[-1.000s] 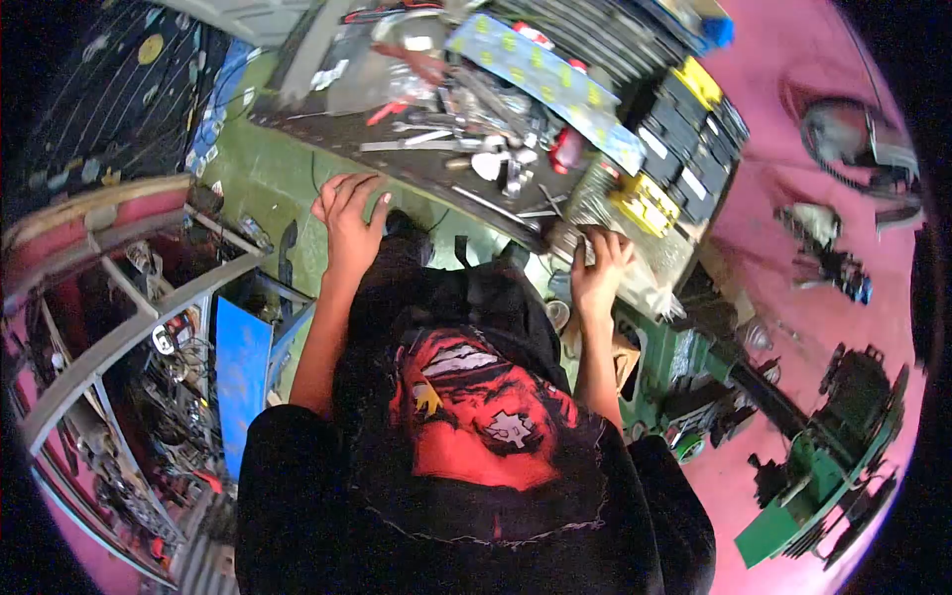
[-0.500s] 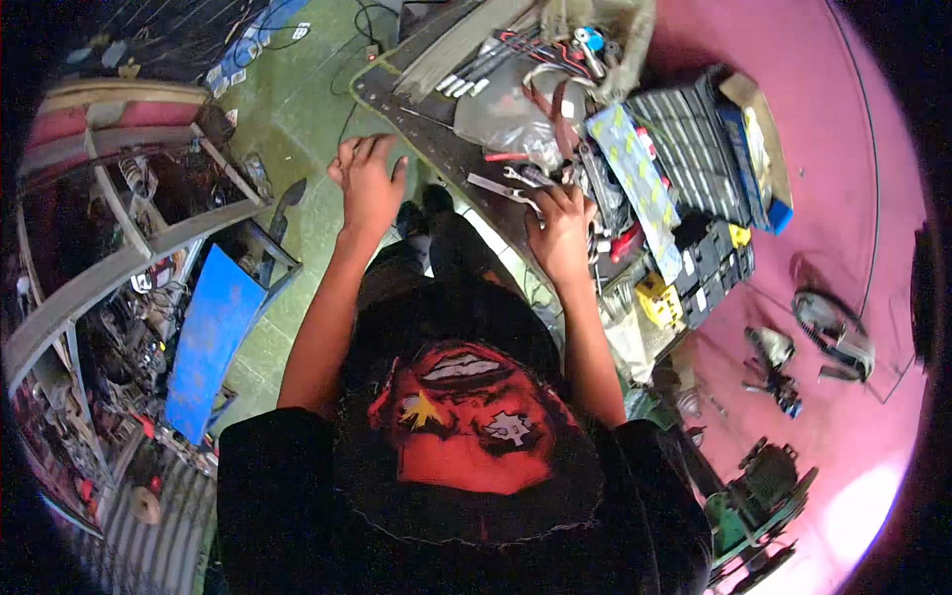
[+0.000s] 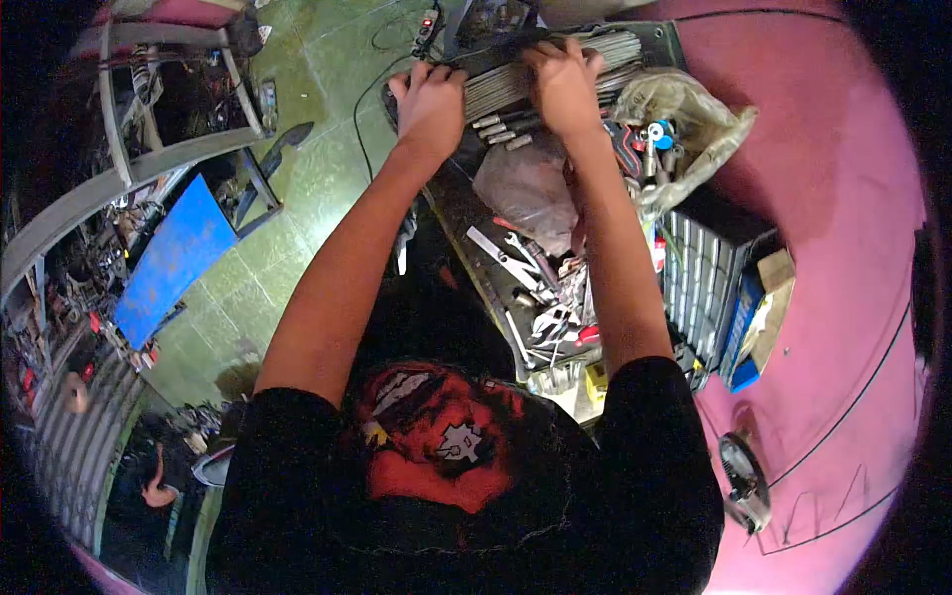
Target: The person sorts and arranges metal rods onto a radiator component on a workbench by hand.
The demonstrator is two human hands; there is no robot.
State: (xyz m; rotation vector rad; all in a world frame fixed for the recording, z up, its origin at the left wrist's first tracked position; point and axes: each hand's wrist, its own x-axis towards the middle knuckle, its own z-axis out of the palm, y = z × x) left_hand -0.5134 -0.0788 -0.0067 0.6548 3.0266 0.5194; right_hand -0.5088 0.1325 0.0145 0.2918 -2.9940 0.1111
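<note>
My left hand [image 3: 429, 107] is at the left corner of the dark workbench [image 3: 458, 213], its fingers curled over the edge. What lies under those fingertips is hidden. Farther right, my right hand [image 3: 567, 91] bends its fingers down at a bundle of thin grey rods [image 3: 496, 91], beside something dark. Its grip is partly hidden and a little blurred. Below the hands lie several grey-tipped sticks [image 3: 506, 132] and a clear plastic bag [image 3: 526, 188]. Nearer me are an open-ended wrench [image 3: 523, 253] and an adjustable wrench [image 3: 553, 322].
A crumpled plastic bag [image 3: 684, 104] holds tools and a blue-and-white part. A grey ribbed case [image 3: 699, 283] and a blue box [image 3: 744, 337] stand on the right. A power strip [image 3: 426, 28] with cables lies on the floor. Left is a metal frame with a blue panel [image 3: 178, 260].
Both hands have moved forward to the far end of the bench. My right hand has left the wrenches for the grey rods; my left hand has come from above the floor to the bench corner.
</note>
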